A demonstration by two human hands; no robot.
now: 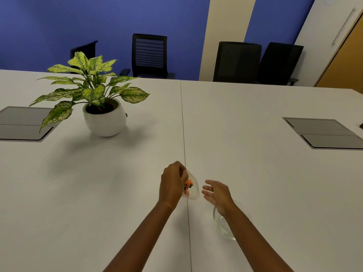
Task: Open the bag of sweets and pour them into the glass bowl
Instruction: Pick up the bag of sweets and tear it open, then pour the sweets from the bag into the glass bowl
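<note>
Far left, a grey cable hatch [25, 124] sits flush in the white table [117, 193], then a potted plant [94, 99] in a white pot, well away from the action. Center: left hand [172, 185] is clenched around the top of a small clear bag [193, 190], held up off the table over the table seam [185, 144]. Orange sweets [188, 186] with dark bits show bunched inside the bag, just beside the fingers. Can't tell if the bag is opened yet; the mouth is hidden by the hand. Right hand [217, 193] is empty, fingers spread loose, near the bag but apart from it, looks like it's reaching in to help. Glass bowl [222, 226] is on the table to the right, under the right forearm, partly hidden; what shows of it looks empty. Far right, a second grey hatch [324, 133]. Progress: early. Bag is picked up, sweets are all in it, nothing poured. Left to do: get the bag open (likely two-handed), bring it over the bowl, tip it out.
</note>
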